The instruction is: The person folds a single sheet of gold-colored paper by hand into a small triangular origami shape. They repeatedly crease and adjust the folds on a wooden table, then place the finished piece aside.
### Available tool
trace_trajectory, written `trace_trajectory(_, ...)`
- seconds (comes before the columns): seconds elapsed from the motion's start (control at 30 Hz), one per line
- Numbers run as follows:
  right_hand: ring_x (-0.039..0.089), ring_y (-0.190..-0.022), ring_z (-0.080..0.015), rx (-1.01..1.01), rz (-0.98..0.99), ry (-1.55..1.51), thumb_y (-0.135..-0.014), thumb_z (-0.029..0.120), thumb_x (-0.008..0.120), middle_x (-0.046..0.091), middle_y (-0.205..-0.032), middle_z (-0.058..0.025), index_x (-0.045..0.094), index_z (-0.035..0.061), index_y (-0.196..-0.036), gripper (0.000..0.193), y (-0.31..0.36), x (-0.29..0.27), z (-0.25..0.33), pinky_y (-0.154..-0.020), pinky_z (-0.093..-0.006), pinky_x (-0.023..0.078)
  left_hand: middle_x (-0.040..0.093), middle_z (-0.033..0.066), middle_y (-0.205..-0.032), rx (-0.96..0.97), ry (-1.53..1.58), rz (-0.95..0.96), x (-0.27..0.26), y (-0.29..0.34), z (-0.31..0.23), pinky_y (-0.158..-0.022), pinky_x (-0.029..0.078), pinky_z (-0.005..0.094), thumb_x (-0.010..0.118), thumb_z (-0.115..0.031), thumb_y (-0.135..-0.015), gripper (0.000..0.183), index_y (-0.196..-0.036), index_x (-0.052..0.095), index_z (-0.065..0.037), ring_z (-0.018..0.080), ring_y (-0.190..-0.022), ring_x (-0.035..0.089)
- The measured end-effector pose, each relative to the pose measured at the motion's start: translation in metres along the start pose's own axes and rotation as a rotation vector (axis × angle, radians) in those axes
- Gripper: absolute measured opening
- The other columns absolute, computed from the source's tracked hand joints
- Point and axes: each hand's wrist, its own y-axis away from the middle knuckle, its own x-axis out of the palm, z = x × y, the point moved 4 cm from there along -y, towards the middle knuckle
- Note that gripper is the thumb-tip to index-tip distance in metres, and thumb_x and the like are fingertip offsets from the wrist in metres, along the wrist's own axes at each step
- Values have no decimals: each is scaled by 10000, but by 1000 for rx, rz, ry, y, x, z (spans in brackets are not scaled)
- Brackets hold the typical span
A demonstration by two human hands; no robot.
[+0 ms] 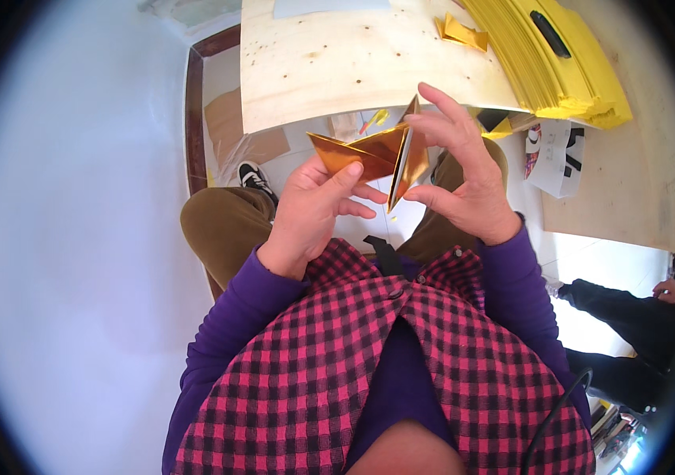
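A folded piece of shiny gold paper [377, 150], shaped like a paper ingot with pointed ends, is held above my lap, in front of the table edge. My left hand [315, 198] grips its left part, thumb on top and fingers underneath. At the right end a flap stands up, showing a pale inner edge. My right hand [464, 170] spans this flap, thumb by its lower corner and fingers by its upper tip, the index finger raised. Another folded gold paper piece [464, 36] lies on the table near the yellow stack.
The pale wooden table [314, 79] is ahead, with a thick stack of yellow paper [527, 63] and a black object [550, 34] on it. A white bag [557, 158] hangs or stands at the right. Another person's dark-trousered leg [614, 317] is at the far right.
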Motion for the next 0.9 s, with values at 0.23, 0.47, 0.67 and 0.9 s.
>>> trace_trajectory(0.23, 592, -1059, -216, 24, 219, -76, -711, 2, 820, 519, -1332, -137, 656, 54, -968, 309, 8, -14, 9, -900, -338, 489, 675, 170, -1165, -45, -62, 80, 19, 14, 3, -675, 621, 301, 586, -178, -1010, 307, -1252, 572, 11, 210, -878, 713)
trace_trajectory(0.47, 607, -1027, -217, 87, 186, -77, -703, -58, 791, 567, -1215, -107, 622, 57, -876, 268, 19, -16, 23, -860, -334, 504, 683, 128, -1135, -24, 9, 48, 35, 17, 1, -781, 575, 309, 632, -209, -992, 296, -1188, 603, 11, 202, -996, 675)
trace_trajectory(0.67, 597, -1091, -241, 47, 106, -43, -716, -47, 787, 587, -1229, -114, 613, 64, -870, 258, 23, -14, 33, -887, -345, 499, 686, 111, -1135, 44, -26, 25, 39, 19, 0, -807, 540, 318, 651, -243, -984, 335, -1215, 578, -12, 191, -1006, 673)
trace_trajectory(0.9, 592, -1113, -261, 37, 86, -35, -727, -7, 792, 597, -1243, -138, 617, 72, -884, 248, 27, -20, 37, -937, -347, 472, 670, 156, -1174, 62, -65, 11, 45, 28, 2, -832, 559, 360, 582, -207, -1012, 294, -1222, 566, -1, 249, -1027, 684)
